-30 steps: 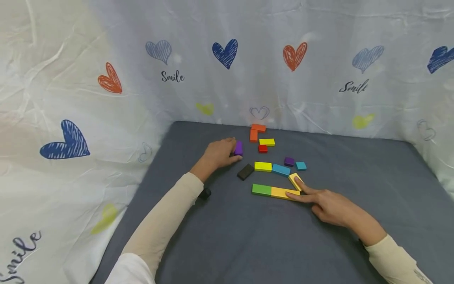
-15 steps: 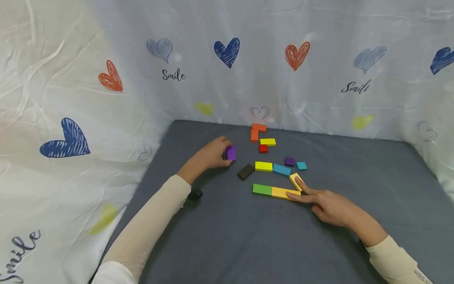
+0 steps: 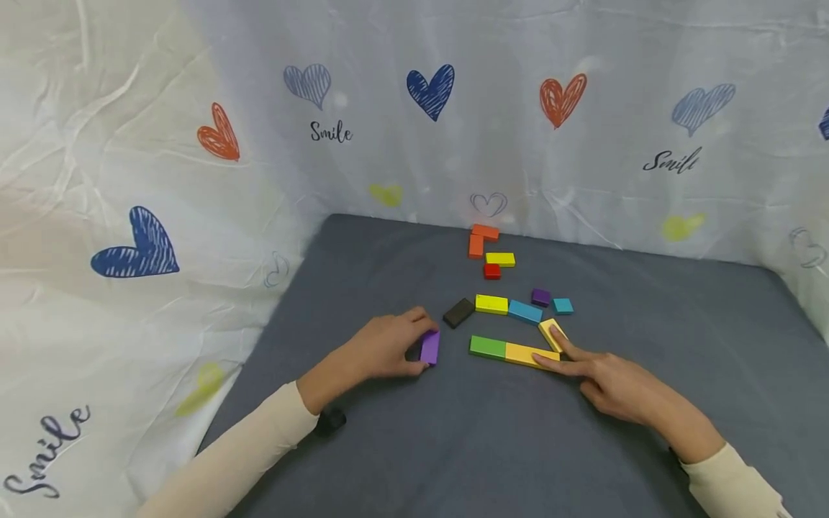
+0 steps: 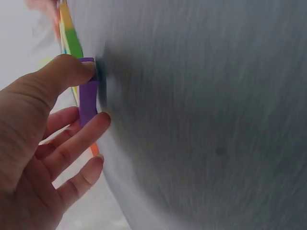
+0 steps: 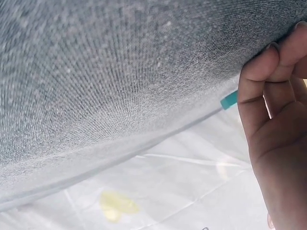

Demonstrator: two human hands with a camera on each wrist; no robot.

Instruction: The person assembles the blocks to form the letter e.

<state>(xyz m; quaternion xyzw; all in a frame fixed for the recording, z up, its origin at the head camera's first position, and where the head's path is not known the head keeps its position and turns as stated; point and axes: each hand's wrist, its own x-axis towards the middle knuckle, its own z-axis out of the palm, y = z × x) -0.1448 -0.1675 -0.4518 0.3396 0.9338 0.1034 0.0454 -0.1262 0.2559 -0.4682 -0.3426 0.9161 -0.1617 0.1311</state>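
Observation:
My left hand (image 3: 388,347) pinches a purple block (image 3: 430,348) by its two ends, thumb at the near end and a finger at the far end. In the left wrist view the thumb lies against one end of that purple block (image 4: 88,103). My right hand (image 3: 624,388) stretches two fingers forward. One fingertip presses a golden-yellow block (image 3: 521,354), which lies end to end with a green block (image 3: 487,347). The other touches a tilted pale yellow block (image 3: 547,329). A bright yellow block (image 3: 491,304), a blue block (image 3: 525,311) and a black block (image 3: 458,313) form a bent row behind.
Toward the back lie two orange blocks (image 3: 476,246), a yellow block (image 3: 501,260) and a red block (image 3: 492,272). A small dark purple block (image 3: 541,296) and a teal block (image 3: 563,306) sit behind the blue one. A white heart-printed curtain (image 3: 499,144) borders the grey table (image 3: 648,309).
My left hand has drawn the purple block from the back left toward the front, to just left of the green block. The right hand keeps its two fingers on the yellow blocks.

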